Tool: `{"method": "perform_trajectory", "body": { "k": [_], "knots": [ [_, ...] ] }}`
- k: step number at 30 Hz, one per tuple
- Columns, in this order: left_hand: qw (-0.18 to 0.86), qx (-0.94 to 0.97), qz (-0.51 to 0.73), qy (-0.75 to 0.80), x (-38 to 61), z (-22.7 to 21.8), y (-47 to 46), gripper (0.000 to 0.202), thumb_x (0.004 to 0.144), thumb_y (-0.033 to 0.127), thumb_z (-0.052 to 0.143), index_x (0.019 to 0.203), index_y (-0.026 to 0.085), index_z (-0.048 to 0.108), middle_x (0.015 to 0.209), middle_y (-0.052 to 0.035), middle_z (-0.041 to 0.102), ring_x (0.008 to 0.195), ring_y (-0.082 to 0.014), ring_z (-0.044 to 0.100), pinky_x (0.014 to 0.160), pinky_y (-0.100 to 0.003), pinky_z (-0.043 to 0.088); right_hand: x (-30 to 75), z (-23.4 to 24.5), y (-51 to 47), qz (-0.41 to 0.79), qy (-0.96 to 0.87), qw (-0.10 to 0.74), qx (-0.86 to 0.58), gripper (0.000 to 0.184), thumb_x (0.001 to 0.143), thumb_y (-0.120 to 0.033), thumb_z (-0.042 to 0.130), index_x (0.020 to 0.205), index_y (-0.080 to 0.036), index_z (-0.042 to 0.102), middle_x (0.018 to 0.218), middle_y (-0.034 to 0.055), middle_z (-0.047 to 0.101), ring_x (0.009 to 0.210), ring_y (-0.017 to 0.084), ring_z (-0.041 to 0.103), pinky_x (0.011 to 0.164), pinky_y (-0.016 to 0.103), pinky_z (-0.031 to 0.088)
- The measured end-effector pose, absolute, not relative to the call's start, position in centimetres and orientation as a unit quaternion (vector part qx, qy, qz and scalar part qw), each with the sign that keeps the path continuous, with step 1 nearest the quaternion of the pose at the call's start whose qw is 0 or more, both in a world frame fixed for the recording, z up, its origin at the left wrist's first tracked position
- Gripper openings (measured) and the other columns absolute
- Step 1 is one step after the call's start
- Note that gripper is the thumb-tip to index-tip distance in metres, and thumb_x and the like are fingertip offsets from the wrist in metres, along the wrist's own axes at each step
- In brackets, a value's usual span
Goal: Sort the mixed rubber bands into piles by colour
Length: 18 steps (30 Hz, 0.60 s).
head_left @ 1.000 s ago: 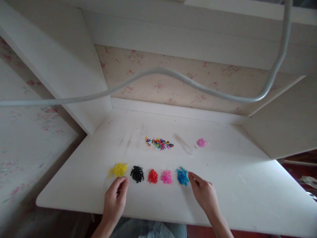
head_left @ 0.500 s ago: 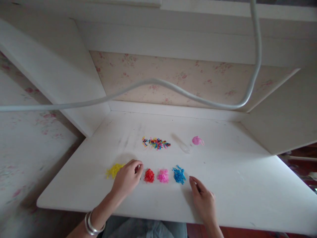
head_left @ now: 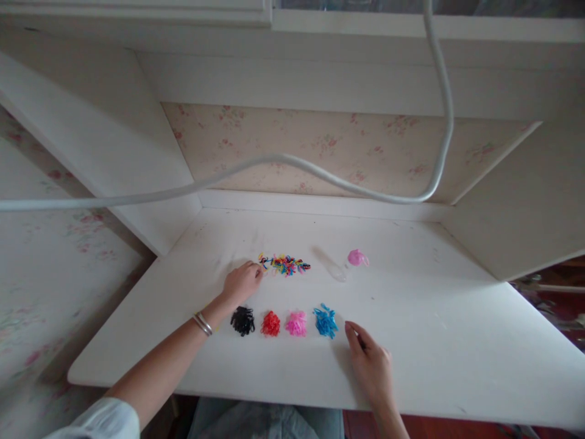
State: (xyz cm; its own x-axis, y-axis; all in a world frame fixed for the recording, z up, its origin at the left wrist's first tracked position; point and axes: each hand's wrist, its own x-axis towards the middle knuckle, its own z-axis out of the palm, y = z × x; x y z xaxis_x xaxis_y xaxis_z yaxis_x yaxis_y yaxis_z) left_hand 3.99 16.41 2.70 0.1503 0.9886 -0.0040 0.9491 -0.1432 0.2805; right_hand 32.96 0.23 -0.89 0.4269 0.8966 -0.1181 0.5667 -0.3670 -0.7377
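My left hand (head_left: pixel 242 282) reaches over the table with its fingers closed, the tips at the left end of a mixed pile of coloured rubber bands (head_left: pixel 286 264). Whatever the fingertips may pinch is too small to make out. Nearer to me lie sorted piles of black rubber bands (head_left: pixel 242 321), red rubber bands (head_left: pixel 270 324), pink rubber bands (head_left: pixel 296 324) and blue rubber bands (head_left: pixel 325 321). My left wrist mostly hides a yellow pile. Just right of the blue pile, my right hand (head_left: pixel 372 363) has thumb and fingers together; anything in them is hidden.
A pink object (head_left: pixel 357 257), its kind unclear, lies at the back right, with a clear item (head_left: pixel 339 273) beside it. A white cable (head_left: pixel 283 158) crosses the view above the white table (head_left: pixel 434 341). White panels flank the table.
My left hand has moved forward from between the yellow and red piles to the mixed pile, uncovering the black pile. My right hand has barely moved. The view has shifted slightly.
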Motion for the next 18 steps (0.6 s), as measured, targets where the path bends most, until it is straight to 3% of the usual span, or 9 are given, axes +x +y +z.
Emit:
{"method": "perform_trajectory", "body": {
  "k": [18],
  "knots": [
    [0.124,0.764,0.122,0.621,4.08,2.12,17.24,0.029,0.091,0.034,0.038,0.098,0.021,0.063,0.108,-0.0055,0.061,0.094,-0.0158,0.059,0.081,-0.025,0.041,32.84,-0.89,0.19,0.247,-0.477,0.311,-0.784,0.050,0.083,-0.058,0.039,0.099,-0.022,0.069,0.077,0.0030,0.070,0.070,0.016,0.062,0.063,0.019,0.042]
  ]
}}
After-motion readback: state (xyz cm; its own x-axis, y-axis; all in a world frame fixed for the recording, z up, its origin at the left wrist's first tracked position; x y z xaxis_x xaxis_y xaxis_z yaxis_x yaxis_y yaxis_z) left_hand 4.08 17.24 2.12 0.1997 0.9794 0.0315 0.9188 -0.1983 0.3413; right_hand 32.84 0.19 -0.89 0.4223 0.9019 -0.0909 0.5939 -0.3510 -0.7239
